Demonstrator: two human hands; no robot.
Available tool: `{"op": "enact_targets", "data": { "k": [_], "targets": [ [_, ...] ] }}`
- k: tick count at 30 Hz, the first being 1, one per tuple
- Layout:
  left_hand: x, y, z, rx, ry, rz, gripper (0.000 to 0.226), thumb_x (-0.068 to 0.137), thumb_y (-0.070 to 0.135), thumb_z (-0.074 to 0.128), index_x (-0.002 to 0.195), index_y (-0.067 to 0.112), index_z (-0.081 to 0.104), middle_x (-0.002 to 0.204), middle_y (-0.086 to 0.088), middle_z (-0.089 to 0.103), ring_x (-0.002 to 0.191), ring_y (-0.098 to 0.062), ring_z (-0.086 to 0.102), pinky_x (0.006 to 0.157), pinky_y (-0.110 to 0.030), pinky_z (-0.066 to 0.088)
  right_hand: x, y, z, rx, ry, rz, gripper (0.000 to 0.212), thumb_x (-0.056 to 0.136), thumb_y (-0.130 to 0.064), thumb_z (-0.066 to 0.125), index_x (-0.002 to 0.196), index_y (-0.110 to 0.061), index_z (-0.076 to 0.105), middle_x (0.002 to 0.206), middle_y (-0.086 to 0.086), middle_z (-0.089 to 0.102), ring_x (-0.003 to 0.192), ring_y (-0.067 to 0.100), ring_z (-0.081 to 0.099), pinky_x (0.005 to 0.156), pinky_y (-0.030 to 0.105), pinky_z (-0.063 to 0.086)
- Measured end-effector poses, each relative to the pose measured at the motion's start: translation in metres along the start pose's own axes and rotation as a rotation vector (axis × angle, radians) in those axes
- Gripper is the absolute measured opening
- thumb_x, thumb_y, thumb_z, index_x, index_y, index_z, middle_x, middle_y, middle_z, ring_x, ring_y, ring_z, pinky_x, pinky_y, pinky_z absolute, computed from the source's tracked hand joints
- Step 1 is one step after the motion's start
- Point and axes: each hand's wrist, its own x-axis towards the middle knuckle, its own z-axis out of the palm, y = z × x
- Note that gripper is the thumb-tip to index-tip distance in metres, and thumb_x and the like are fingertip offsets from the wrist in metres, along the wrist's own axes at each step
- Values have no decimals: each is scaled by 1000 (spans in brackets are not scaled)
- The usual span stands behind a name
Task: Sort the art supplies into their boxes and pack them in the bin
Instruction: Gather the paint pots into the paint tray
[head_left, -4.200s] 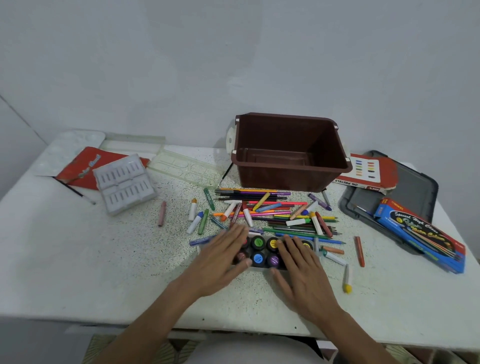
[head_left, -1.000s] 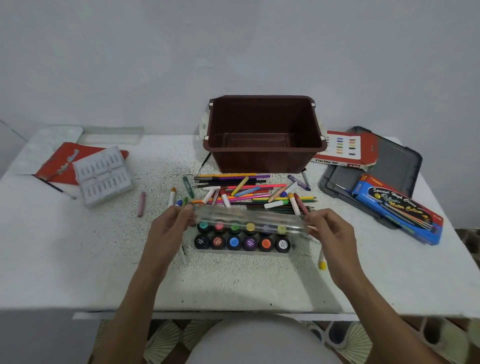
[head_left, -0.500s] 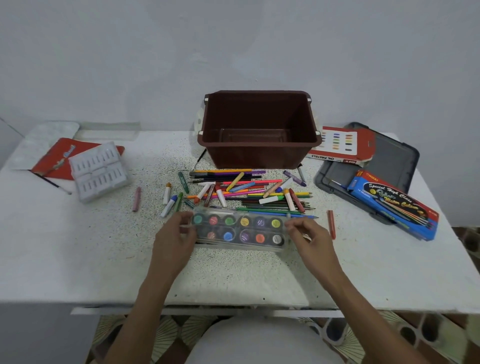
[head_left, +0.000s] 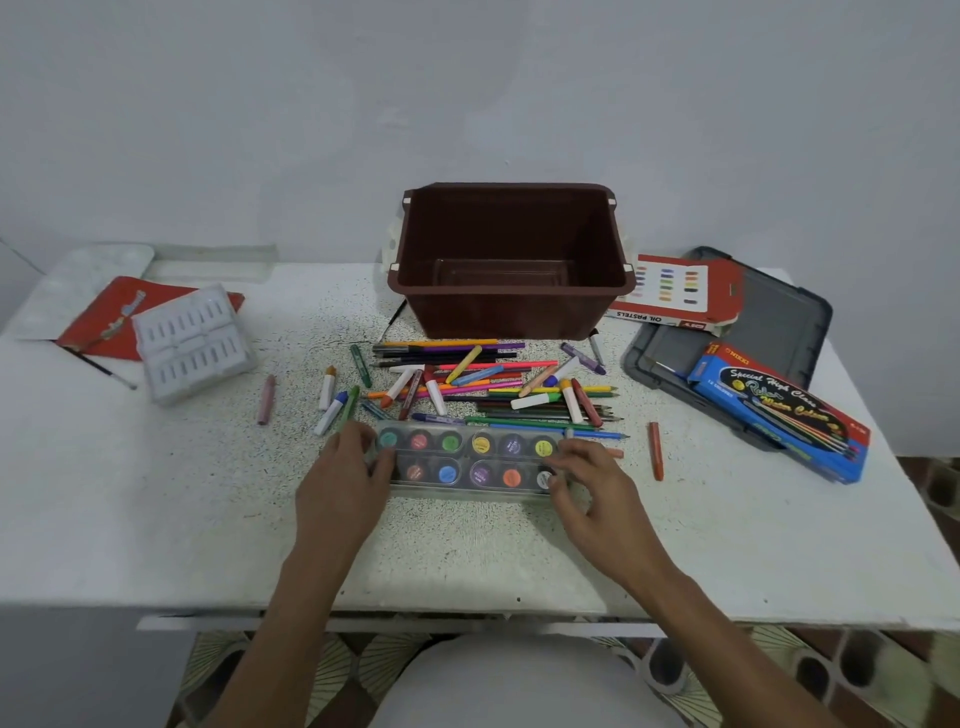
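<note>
- The left hand (head_left: 343, 483) grips the left end of the paint set (head_left: 467, 460). Its thumb lies on the clear lid and its fingers curl over the far edge.
- The right hand (head_left: 597, 499) pinches the right end of the same set, with its fingertips bent onto the near corner.
- The paint set lies flat on the white table (head_left: 156, 493), close to the person. It holds two rows of round colour pots under the clear cover. The glare makes it hard to tell whether that cover is fully seated.
- At 12 o'clock from the set, just beyond it, is a loose pile of pencils and crayons (head_left: 493, 384), most of them lying crosswise.
- Further on at 12 o'clock stands the brown bin (head_left: 504, 317), upright and open-topped, at the far edge of the pile.
- At 2 o'clock a blue water colour box (head_left: 779, 415) rests partly on a grey lid (head_left: 779, 322), and an oil pastels box (head_left: 675, 291) overlaps that lid's far-left corner.
- At 3 o'clock, near the right hand, a red crayon (head_left: 656, 451) lies alone.
- At 10 o'clock a white moulded tray (head_left: 192, 343) sits tilted on a red packet (head_left: 104, 317).
- A pink crayon (head_left: 266, 400) lies between that tray and the pile, touching neither.
</note>
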Motion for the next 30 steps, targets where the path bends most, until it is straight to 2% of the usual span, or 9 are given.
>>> {"op": "enact_targets", "data": {
  "k": [2, 5, 8, 10, 14, 18, 22, 26, 30],
  "targets": [
    [1, 2, 1, 21, 7, -10, 26, 99, 47, 47, 107, 23, 50, 106, 0, 63, 84, -19, 61, 62, -30, 38, -1, 0, 1, -19, -5, -10, 27, 95, -12, 58, 121, -9, 68, 128, 1, 53, 119, 5, 48, 97, 4, 33],
    [4, 2, 1, -13, -15, -34, 24, 99, 46, 49, 107, 24, 49, 106, -1, 64, 84, -20, 60, 61, -30, 37, -4, -2, 2, -33, -11, -21, 27, 95, -10, 58, 121, -10, 68, 132, 3, 51, 122, 9, 48, 97, 2, 29],
    [6, -1, 1, -57, -84, -33, 31, 100, 43, 46, 127, 27, 46, 119, -6, 60, 96, -25, 62, 70, -37, 46, -6, -1, 3, -40, -22, -40, 27, 95, -9, 59, 121, -12, 67, 134, 2, 49, 124, 7, 45, 98, 2, 28],
    [5, 0, -1, -61, -124, -16, 38, 102, 39, 44, 139, 31, 43, 127, -11, 54, 104, -29, 60, 78, -43, 50, -5, 1, 4, -36, -26, -46, 28, 95, -9, 59, 121, -13, 67, 135, 2, 49, 125, 7, 45, 99, 8, 31],
    [4, 8, -1, 143, -45, 11, 41, 101, 34, 47, 141, 23, 49, 138, -17, 43, 121, -36, 46, 91, -50, 47, -3, 4, 4, -50, -10, -54, 26, 94, -10, 60, 118, -11, 69, 134, 3, 50, 121, 6, 47, 99, 21, 39],
    [-1, 23, 11, 202, -33, 247, 40, 99, 21, 51, 138, 12, 53, 146, -20, 42, 133, -39, 40, 105, -53, 40, 1, 6, 4, -71, 5, -89, 22, 94, -10, 60, 115, -11, 68, 126, 0, 49, 113, 3, 49, 90, 24, 49],
    [-7, 32, 26, 155, -65, 502, 42, 102, 32, 42, 140, 18, 52, 140, -11, 50, 133, -31, 42, 108, -48, 33, 7, 7, 3, -45, -6, -51, 18, 94, -11, 60, 110, -11, 69, 120, -4, 48, 110, 5, 51, 87, 25, 51],
    [-7, 30, 31, 214, -89, 540, 57, 99, 59, 25, 146, 36, 44, 144, -7, 48, 137, -29, 38, 111, -50, 29, 4, 7, 6, -54, 15, 13, 16, 93, -16, 64, 108, -17, 67, 118, -3, 47, 113, 8, 43, 93, 27, 43],
    [-3, 25, 36, 191, -104, 529, 61, 94, 71, 27, 145, 42, 42, 144, -2, 46, 139, -24, 35, 114, -48, 25, -1, 5, 9, -3, 100, 223, 28, 89, -31, 69, 114, -24, 59, 116, 0, 47, 106, 14, 47, 86, 27, 46]
  ]
}}
